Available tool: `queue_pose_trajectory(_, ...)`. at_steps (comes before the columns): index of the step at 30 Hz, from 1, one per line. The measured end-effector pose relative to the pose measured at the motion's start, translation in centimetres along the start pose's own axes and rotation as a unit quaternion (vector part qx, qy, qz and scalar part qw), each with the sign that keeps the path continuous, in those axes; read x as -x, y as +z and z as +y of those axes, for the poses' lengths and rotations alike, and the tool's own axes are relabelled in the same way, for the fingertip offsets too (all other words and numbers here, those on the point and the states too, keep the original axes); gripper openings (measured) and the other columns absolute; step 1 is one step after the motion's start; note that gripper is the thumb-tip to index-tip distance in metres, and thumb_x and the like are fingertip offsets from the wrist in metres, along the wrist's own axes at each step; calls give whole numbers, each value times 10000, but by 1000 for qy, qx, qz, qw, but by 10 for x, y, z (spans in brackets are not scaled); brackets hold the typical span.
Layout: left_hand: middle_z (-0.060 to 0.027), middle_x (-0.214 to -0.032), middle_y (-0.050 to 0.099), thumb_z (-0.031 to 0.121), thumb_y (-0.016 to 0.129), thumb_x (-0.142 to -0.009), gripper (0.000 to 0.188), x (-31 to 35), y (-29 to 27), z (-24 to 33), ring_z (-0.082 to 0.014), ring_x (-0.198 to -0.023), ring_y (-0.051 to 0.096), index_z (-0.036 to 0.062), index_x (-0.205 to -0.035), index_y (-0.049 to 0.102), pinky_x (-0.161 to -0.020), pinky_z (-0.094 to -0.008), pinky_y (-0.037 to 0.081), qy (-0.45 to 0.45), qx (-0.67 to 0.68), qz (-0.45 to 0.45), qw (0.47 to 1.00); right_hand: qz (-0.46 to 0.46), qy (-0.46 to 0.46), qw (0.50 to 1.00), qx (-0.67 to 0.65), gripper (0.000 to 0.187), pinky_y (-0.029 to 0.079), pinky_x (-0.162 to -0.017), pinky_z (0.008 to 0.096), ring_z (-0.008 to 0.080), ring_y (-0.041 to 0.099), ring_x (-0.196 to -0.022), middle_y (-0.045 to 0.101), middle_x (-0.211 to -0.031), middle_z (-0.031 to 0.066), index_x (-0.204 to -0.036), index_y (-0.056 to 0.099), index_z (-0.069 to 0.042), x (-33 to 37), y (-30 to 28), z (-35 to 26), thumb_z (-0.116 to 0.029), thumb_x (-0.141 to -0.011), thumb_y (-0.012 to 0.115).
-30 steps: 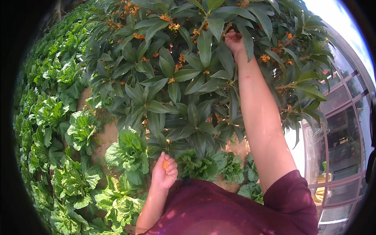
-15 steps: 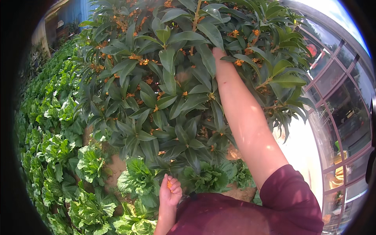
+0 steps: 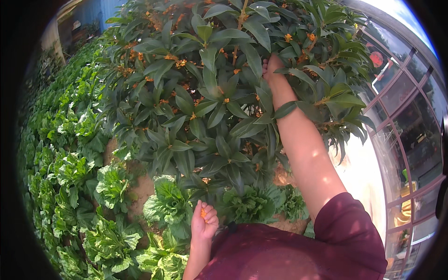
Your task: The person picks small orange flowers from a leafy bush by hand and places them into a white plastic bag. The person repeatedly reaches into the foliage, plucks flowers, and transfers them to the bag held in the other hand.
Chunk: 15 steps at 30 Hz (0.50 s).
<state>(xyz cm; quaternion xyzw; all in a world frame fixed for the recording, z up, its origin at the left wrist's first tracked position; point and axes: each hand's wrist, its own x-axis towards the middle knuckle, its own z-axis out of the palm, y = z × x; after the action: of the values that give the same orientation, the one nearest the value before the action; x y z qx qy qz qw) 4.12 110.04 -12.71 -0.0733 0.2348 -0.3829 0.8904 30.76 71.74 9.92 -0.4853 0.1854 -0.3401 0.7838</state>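
Observation:
A leafy bush (image 3: pixel 186 149) with dark green leaves and small orange flower clusters (image 3: pixel 177 62) fills the middle of the head view. My right hand (image 3: pixel 272 64) is deep among its upper leaves, the arm stretched up and forward. Its curled fingertips show beside a branch, partly covered by leaves; what they hold is hidden. Low in front of my body, below the bush, my left hand (image 3: pixel 204 227) is closed in a loose fist, palm up. A few small orange flowers (image 3: pixel 203 213) show between its fingers.
Rows of leafy green cabbages (image 3: pixel 109 240) grow on the left and under the bush, with bare brown soil (image 3: pixel 141 198) between them. A glass-paned wall (image 3: pixel 410 126) stands on the right beside a bright pale strip of ground (image 3: pixel 357 182). A blue panel (image 3: pixel 100 14) is at the far left.
My right hand has shifted slightly right within the leaves, and its fingertips have come into sight. The bush appears a little further right. My left hand stays closed on the flowers.

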Motion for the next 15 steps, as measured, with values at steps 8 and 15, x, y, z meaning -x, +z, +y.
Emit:
queue_pose_trajectory(8,13,-648,413,278,447,-961,253,9,-9,-3,-71,-489,348,101,-787,496,-398,-191,268,13,-23,-2,1000,-133,167,969,-124,259,277,-382,207,93,385,-467,468,-648,17,-834,524,-62,13,5,-19,-312,-897,496)
queue_pose_trajectory(15,7,-654,418,279,460,-954,240,16,-12,-8,-78,-497,355,103,-798,504,-401,-192,271,13,-19,-5,1000,-75,111,988,-75,228,329,-410,226,112,416,-495,518,-659,45,-860,541,-73,0,13,-9,-295,-890,492)
